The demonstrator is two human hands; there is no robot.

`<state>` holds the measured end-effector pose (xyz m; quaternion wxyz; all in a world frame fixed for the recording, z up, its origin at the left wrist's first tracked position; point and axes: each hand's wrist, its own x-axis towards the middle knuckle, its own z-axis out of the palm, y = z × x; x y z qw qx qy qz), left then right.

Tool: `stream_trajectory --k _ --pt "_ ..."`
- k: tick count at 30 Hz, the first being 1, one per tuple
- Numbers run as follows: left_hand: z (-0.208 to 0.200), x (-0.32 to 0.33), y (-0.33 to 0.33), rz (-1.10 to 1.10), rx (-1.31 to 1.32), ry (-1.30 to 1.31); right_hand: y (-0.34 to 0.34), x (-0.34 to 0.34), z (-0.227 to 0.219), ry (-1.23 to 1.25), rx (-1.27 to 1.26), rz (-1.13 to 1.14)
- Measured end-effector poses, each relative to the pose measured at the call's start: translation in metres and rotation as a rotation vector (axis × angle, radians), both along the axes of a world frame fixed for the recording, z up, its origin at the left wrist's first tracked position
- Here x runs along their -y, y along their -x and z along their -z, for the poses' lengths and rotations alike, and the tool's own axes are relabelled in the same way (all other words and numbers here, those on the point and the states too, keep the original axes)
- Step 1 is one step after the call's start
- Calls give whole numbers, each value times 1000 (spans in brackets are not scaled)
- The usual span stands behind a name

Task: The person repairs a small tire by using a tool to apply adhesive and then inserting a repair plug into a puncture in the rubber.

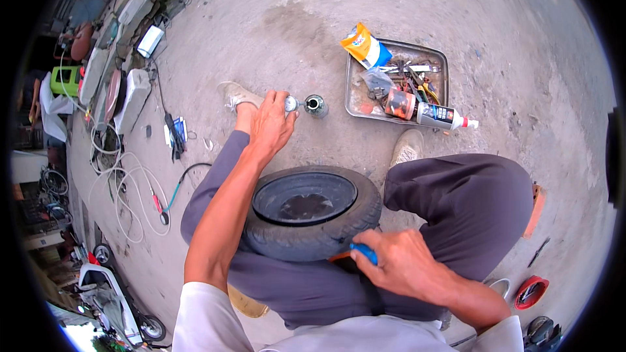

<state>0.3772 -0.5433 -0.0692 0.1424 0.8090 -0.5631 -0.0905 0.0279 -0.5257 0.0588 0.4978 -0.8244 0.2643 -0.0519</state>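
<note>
A black tyre on its dark rim [313, 240] rests between my knees against my lap. My left hand [271, 125] reaches out beyond it, fingers closed on a small pale round-topped container [291, 103]. Just right of that stands a dark green glass bottle [316, 105] on the ground, its open mouth facing up. At the near right side of the tyre, my right hand [399, 257] grips a blue-handled tool [365, 252]. A thin orange-brown part of the tool points at the tyre's lower sidewall; its tip is hidden.
A metal tray [446, 85] holds pliers, other tools, an orange-and-white tub [400, 103], a squeeze bottle [435, 116] and an orange-and-blue pouch [365, 46]. A coiled hose [117, 171] lies left. A red roll [531, 292] lies right, and a scooter [111, 296] stands lower left.
</note>
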Motion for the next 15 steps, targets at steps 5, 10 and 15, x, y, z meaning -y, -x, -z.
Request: stream_trajectory --k 5,10,15 --pt "47 21 -8 6 -37 -89 0 5 2 20 82 -2" --pt "65 38 -1 44 -18 -163 2 11 0 -38 -39 -76" --pt "91 56 4 80 31 -274 -3 18 -8 -32 -22 -35"
